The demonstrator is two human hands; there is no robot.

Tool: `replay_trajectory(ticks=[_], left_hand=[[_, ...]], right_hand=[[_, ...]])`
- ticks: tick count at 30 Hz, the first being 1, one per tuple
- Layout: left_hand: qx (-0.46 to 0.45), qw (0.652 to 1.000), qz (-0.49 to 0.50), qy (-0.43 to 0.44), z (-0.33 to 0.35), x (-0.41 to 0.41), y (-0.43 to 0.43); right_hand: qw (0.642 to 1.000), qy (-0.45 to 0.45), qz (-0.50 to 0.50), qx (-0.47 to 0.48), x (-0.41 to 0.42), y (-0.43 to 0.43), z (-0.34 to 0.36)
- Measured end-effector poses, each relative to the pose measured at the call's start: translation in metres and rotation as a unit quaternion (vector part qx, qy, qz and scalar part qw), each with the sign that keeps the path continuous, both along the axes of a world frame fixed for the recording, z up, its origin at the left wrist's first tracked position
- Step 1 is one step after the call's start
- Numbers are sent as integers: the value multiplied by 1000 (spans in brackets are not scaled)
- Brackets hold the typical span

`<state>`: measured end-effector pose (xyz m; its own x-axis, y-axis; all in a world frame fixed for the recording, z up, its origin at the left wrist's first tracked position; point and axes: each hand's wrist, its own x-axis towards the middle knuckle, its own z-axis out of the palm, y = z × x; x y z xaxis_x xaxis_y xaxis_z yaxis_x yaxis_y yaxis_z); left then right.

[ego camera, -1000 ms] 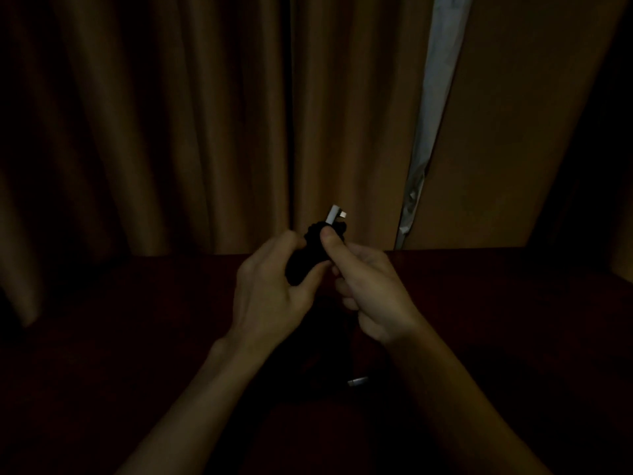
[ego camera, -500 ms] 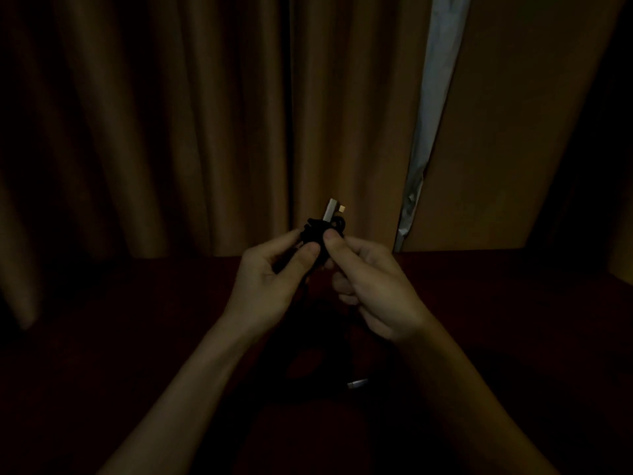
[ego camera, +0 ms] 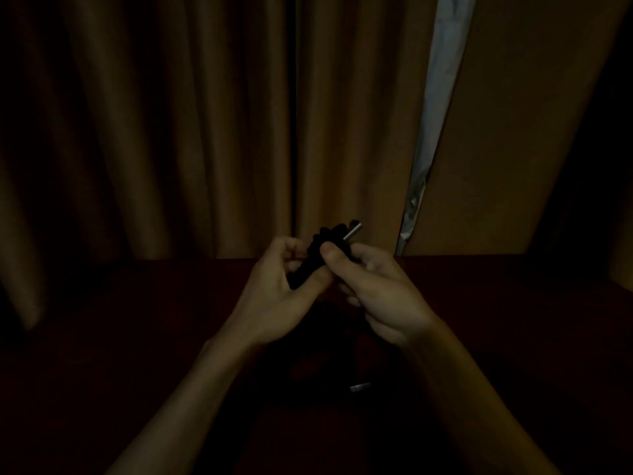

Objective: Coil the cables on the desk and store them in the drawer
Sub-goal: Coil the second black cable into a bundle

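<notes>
Gripping a coiled black cable bundle [ego camera: 317, 258], my left hand [ego camera: 270, 296] cupping, my right hand [ego camera: 376, 296] pinching.
Its silver metal plug [ego camera: 351, 232] is tilting further right now.

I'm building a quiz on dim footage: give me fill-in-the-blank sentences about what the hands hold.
The left hand and right hand both grip a bundled cable coloured ____. A silver plug sticks out of the bundle's ____ end. A second plug shows lower down, between the person's ____.
Missing words: black; upper; forearms.
</notes>
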<state>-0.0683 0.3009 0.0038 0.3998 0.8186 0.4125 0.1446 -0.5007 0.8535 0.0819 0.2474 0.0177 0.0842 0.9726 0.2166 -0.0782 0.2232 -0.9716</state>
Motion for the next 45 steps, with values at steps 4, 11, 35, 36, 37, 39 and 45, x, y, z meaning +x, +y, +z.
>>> replay_trajectory(ticks=[4, 11, 35, 36, 37, 39, 45], left_hand=[[-108, 984, -128, -60, 2, -4, 3], [-90, 988, -67, -103, -3, 13, -2], [-167, 958, -210, -105, 0, -14, 13], [-174, 958, -211, -87, 1, -15, 13], [-168, 961, -206, -69, 2, -14, 12], [-147, 967, -195, -74, 3, -10, 8], [3, 992, -46, -120, 1, 5, 3]], right_hand=[[997, -9, 68, 17, 9, -3, 2], [998, -63, 29, 6, 23, 2, -2], [987, -83, 133, 38, 10, -7, 10], [986, -101, 131, 37, 13, -7, 9], [986, -113, 122, 31, 16, -6, 8], [988, -116, 99, 18, 20, -4, 6], [1000, 15, 0, -6, 13, 4, -1]])
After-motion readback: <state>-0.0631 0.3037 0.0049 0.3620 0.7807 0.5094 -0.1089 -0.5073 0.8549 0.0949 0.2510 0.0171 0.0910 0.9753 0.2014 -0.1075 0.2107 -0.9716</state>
